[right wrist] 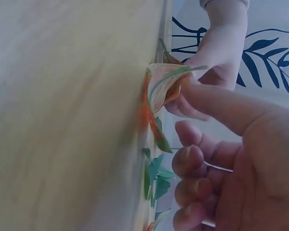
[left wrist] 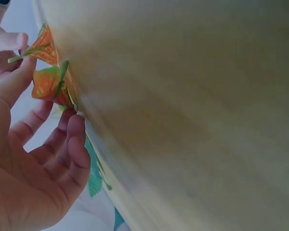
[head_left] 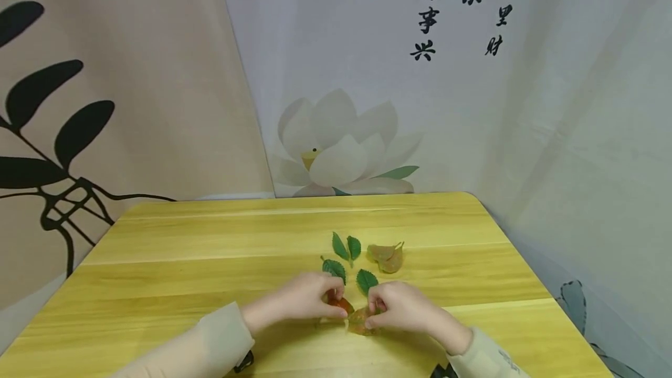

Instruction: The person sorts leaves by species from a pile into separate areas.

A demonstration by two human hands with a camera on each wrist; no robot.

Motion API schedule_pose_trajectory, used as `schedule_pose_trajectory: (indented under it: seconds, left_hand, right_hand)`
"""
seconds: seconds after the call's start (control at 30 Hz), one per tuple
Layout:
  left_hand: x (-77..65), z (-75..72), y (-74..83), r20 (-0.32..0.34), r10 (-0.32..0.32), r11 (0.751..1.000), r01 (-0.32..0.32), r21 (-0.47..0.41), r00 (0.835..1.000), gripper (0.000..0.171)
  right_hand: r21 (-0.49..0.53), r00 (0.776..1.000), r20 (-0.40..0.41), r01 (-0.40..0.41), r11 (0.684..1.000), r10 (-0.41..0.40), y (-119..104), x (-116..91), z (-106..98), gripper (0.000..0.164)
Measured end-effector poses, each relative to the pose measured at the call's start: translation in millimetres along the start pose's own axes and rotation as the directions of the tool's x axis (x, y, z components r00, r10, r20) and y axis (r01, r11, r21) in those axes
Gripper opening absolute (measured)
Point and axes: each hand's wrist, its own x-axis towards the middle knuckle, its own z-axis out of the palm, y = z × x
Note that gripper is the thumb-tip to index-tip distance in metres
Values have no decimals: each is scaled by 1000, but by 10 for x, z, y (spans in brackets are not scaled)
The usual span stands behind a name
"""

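Observation:
Both hands are close together over the near part of the wooden table. My left hand (head_left: 301, 299), fingers curled, holds an orange-red leaf (head_left: 342, 305) between thumb and fingers. In the left wrist view that orange leaf (left wrist: 48, 85) shows a green stem and lies close over the tabletop. To its right, my right hand (head_left: 401, 307) holds a yellowish-orange leaf (head_left: 359, 323) with its thumb at the edge. The right wrist view shows this leaf's pale underside (right wrist: 166, 82) against the thumb, the other fingers bent below it.
Beyond the hands, several green leaves (head_left: 366, 280) lie on the yellow wooden table (head_left: 210, 244). Right of them are overlapping yellow-brown leaves (head_left: 387, 258). A printed curtain (head_left: 341, 74) hangs behind the table's far edge.

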Motion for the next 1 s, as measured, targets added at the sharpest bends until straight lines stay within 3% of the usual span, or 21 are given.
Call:
schedule_pose_trajectory:
  seconds: [0.33, 0.67, 1.0]
  left_hand:
    - [-10, 63, 10, -28, 26, 999, -24, 46, 999, 25]
    - [-47, 79, 28, -38, 33, 997, -30, 75, 999, 24]
    - [-72, 73, 57, -58, 38, 998, -35, 57, 998, 22]
  right_hand:
    - [-24, 999, 32, 31, 999, -30, 113, 11, -1, 21]
    - [27, 983, 155, 95, 995, -98, 258, 14, -36, 41]
    - [122, 984, 135, 101, 987, -117, 304, 42, -16, 28]
